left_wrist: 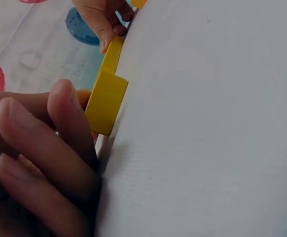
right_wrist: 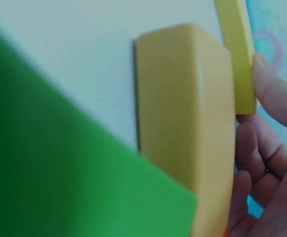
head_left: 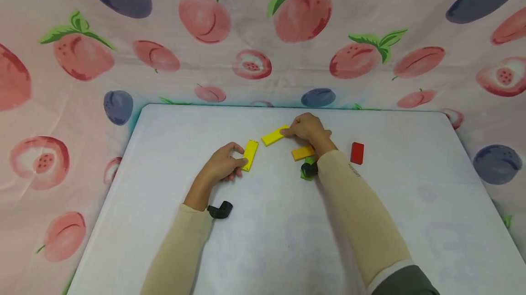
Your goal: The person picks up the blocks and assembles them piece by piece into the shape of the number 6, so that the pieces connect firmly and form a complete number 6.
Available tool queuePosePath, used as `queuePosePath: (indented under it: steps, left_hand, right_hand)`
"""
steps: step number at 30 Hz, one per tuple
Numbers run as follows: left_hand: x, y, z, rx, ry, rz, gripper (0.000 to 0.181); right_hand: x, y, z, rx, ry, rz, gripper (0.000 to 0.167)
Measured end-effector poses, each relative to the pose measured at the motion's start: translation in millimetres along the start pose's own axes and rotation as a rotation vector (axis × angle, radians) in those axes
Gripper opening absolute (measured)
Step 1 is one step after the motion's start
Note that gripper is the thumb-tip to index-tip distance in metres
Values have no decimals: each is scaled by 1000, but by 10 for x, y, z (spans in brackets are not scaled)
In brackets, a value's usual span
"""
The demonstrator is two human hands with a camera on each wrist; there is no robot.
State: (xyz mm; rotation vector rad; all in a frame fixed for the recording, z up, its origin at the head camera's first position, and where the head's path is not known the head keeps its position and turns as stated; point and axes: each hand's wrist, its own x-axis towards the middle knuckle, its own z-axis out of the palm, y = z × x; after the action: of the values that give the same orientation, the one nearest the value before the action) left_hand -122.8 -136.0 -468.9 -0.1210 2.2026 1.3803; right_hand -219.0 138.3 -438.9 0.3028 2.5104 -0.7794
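In the head view my left hand (head_left: pixel 220 162) pinches a flat yellow block (head_left: pixel 250 155) by its left side, and the left wrist view shows that block (left_wrist: pixel 107 102) end-on beside the curled fingers. My right hand (head_left: pixel 307 127) holds the right end of a second yellow block (head_left: pixel 273 136), which slants up to the right. The two yellow blocks stand apart with a small gap. Under the right wrist lie an orange-yellow block (head_left: pixel 302 152) and a green block (head_left: pixel 305 176), partly hidden by the wrist and its black camera.
A red block (head_left: pixel 357 153) lies on the white table (head_left: pixel 263 240) to the right of the right forearm. Behind the table's far edge hangs a fruit-print cloth (head_left: pixel 246 25). The green block (right_wrist: pixel 84 163) looms close to the right wrist camera.
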Motion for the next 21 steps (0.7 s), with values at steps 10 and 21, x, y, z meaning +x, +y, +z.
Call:
queuePosePath:
  steps: [10,21]
  left_hand:
    - [15,-25,-14,-28,-12,5,52]
    - [-16,-15,-2,-31,-9,8,55]
  right_hand:
    - [21,-67,53,21,27,-20,38]
    - [63,-180,110,12,50,-30,35]
